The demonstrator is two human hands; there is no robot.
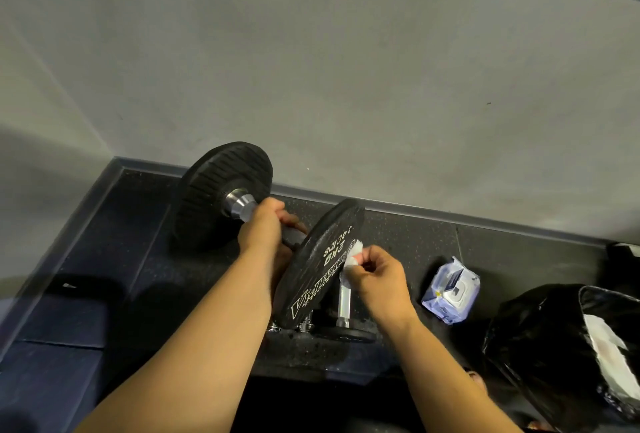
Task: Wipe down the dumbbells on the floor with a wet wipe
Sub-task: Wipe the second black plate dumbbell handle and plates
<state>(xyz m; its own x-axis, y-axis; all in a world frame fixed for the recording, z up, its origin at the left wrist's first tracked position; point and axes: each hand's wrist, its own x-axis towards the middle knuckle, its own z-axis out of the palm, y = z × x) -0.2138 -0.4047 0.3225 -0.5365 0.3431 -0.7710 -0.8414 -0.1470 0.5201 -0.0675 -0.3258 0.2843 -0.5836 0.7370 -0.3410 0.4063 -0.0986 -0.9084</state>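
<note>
A black dumbbell [221, 190] is lifted off the floor, its far plate up left and its near plate [311, 276], with white lettering, facing me. My left hand [263, 228] grips its handle between the plates. My right hand [377, 273] pinches a crumpled white wet wipe [353, 256] and holds it against the outer face of the near plate. A second dumbbell [344, 304] with a chrome bar lies on the floor below, mostly hidden by the lifted plate and my arms.
A pack of wet wipes [450, 290] lies on the dark speckled floor [138, 259] to the right. A black bin bag [561, 346] with used white wipes stands at the far right. A grey wall [311, 69] and its skirting run close behind.
</note>
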